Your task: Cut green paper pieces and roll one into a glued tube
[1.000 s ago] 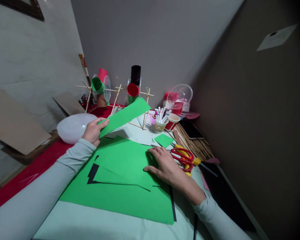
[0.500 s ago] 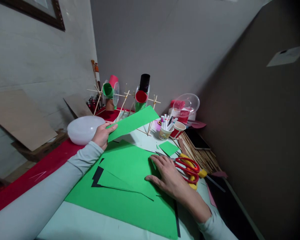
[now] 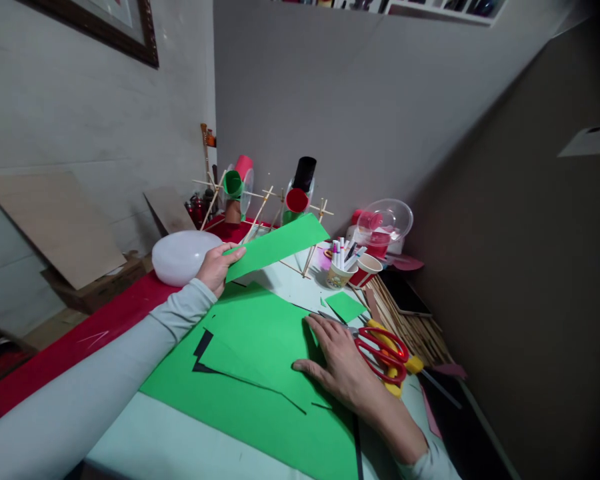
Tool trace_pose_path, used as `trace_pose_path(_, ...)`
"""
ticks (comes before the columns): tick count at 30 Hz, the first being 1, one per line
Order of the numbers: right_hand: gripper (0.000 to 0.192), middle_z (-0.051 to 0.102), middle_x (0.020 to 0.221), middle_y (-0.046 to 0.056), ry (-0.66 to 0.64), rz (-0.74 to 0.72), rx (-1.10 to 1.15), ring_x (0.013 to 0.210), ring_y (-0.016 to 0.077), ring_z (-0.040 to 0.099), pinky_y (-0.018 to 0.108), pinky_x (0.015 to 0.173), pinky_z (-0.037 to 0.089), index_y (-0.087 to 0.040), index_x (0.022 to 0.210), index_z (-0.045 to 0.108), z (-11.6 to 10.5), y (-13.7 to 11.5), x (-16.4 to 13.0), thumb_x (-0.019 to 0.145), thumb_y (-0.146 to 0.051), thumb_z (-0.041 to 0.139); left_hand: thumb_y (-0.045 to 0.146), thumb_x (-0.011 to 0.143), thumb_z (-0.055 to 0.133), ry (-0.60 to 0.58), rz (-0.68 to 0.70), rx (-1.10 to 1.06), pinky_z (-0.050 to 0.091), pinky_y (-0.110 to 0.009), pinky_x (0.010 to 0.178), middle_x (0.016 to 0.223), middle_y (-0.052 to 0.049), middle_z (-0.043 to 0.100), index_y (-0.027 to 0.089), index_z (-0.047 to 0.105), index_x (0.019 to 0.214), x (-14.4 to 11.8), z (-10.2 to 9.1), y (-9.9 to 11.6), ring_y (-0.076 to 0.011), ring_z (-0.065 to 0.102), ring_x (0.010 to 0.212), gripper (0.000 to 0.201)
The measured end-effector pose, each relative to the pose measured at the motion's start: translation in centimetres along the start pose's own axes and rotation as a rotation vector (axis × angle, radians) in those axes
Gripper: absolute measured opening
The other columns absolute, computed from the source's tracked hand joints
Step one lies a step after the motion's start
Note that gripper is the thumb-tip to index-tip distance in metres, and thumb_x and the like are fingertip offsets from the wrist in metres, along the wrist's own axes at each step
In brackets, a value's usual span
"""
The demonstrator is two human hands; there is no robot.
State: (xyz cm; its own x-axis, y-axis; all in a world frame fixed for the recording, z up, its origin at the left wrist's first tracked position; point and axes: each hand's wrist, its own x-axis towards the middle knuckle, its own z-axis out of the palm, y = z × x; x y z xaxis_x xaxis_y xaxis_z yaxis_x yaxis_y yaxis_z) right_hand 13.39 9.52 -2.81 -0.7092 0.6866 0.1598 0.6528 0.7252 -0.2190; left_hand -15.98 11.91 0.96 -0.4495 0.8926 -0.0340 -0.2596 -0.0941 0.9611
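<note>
My left hand [image 3: 217, 268] pinches one end of a green paper strip [image 3: 283, 245], which is raised and slants up to the right. Flat on the stack of green sheets [image 3: 230, 407] lies my right hand [image 3: 333, 353], fingers stretched out and nothing held. Dark sheet edges [image 3: 203, 342] peek out between the green layers. Right beside the right hand lie red-handled scissors [image 3: 383, 353], their blades partly behind my fingers. Under them shows a yellow-handled tool [image 3: 414, 365]. A small green paper piece [image 3: 345, 306] rests just beyond my right fingertips.
A white balloon-like object [image 3: 183, 257] sits left of my left hand. Behind stand stick frames holding coloured tubes [image 3: 297, 200]. A cup of markers [image 3: 339, 275], a red paper cup [image 3: 367, 268], a clear plastic bowl [image 3: 395, 223] and wooden sticks [image 3: 405, 310] line the right side.
The view has shifted, so everything appears slightly farther right, and a shelf shows at the top. Both hands keep nearly the same place over the paper; the strip stays in my left hand.
</note>
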Motion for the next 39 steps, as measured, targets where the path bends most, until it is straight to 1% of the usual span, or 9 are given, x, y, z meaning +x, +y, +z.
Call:
trace_pose_path(4,0.076,0.055,0.136,0.024,0.015,-0.009,0.052,0.125,0.0392,0.049,0.056,0.104,0.042,-0.008,0.138,0.05,0.1,0.5,0.1,0.082,-0.057,0.066,0.032,0.092,0.06,0.008,0.008,-0.004,0.056,-0.03,0.065,0.097,-0.004,0.064,0.014,0.061,0.108,0.2,-0.2,0.2,-0.0142,0.063,0.076,0.024)
trace_pose_path(10,0.083,0.053,0.136,0.023,0.023,0.047,0.056,0.126,0.039,0.046,0.055,0.106,0.038,-0.01,0.139,0.047,-0.2,0.7,0.9,0.074,-0.053,0.076,0.032,0.092,0.061,0.002,0.003,-0.004,0.056,-0.032,0.067,0.101,-0.005,0.064,0.014,0.061,0.109,0.2,-0.3,0.2,-0.0153,0.063,0.079,0.025)
trace_pose_path(14,0.084,0.059,0.121,0.025,-0.024,0.092,0.027,0.112,0.0416,0.053,0.055,0.096,0.043,-0.007,0.131,0.055,-1.2,0.6,2.7,0.067,-0.055,0.08,0.031,0.092,0.061,-0.024,-0.009,-0.01,0.056,-0.032,0.068,0.101,-0.005,0.064,0.014,0.061,0.11,0.1,-0.3,0.1,-0.0155,0.064,0.08,0.025)
trace_pose_path(17,0.077,0.061,0.109,0.023,-0.054,0.12,0.027,0.102,0.0415,0.056,0.054,0.087,0.046,-0.007,0.12,0.063,-1.7,0.7,4.0,0.064,-0.056,0.081,0.032,0.092,0.061,-0.035,-0.01,-0.017,0.057,-0.032,0.068,0.102,-0.006,0.064,0.015,0.06,0.111,0.0,-0.3,0.2,-0.0158,0.064,0.08,0.026)
trace_pose_path(23,0.059,0.063,0.102,0.018,-0.041,0.121,0.101,0.099,0.0367,0.058,0.047,0.085,0.047,-0.009,0.114,0.065,-1.9,0.8,4.5,0.072,-0.048,0.078,0.032,0.092,0.06,-0.046,-0.009,-0.03,0.057,-0.034,0.07,0.104,-0.006,0.064,0.015,0.06,0.112,0.0,-0.4,0.2,-0.0165,0.064,0.082,0.027)
trace_pose_path(29,0.049,0.062,0.115,0.015,0.039,0.075,0.271,0.108,0.0326,0.058,0.044,0.095,0.045,-0.014,0.119,0.059,-2.2,0.7,3.5,0.08,-0.041,0.07,0.032,0.092,0.061,-0.036,0.006,-0.051,0.057,-0.033,0.069,0.102,-0.006,0.065,0.014,0.061,0.109,0.1,-0.5,0.3,-0.0161,0.064,0.081,0.025)
trace_pose_path(32,0.054,0.064,0.118,0.014,0.065,0.077,0.38,0.11,0.0329,0.06,0.044,0.094,0.047,-0.016,0.121,0.056,-3.2,1.0,3.3,0.079,-0.045,0.069,0.034,0.092,0.06,-0.025,0.027,-0.069,0.057,-0.033,0.069,0.103,-0.006,0.065,0.015,0.061,0.111,0.2,-0.8,0.7,-0.016,0.064,0.081,0.027)
trace_pose_path(36,0.057,0.063,0.125,0.009,0.114,0.111,0.557,0.111,0.0308,0.061,0.04,0.088,0.053,-0.023,0.125,0.054,-5.7,1.7,2.8,0.076,-0.046,0.071,0.034,0.092,0.06,-0.011,0.066,-0.082,0.056,-0.031,0.065,0.098,-0.005,0.065,0.014,0.061,0.109,0.6,-1.3,1.1,-0.0146,0.063,0.076,0.025)
trace_pose_path(39,0.066,0.059,0.133,0.007,0.253,0.199,0.827,0.113,0.0293,0.059,0.036,0.085,0.053,-0.028,0.13,0.054,-8.1,3.0,2.0,0.07,-0.04,0.078,0.034,0.092,0.06,-0.019,0.074,-0.056,0.055,-0.029,0.063,0.095,-0.004,0.064,0.014,0.061,0.107,0.9,-1.6,1.1,-0.0134,0.062,0.073,0.024)
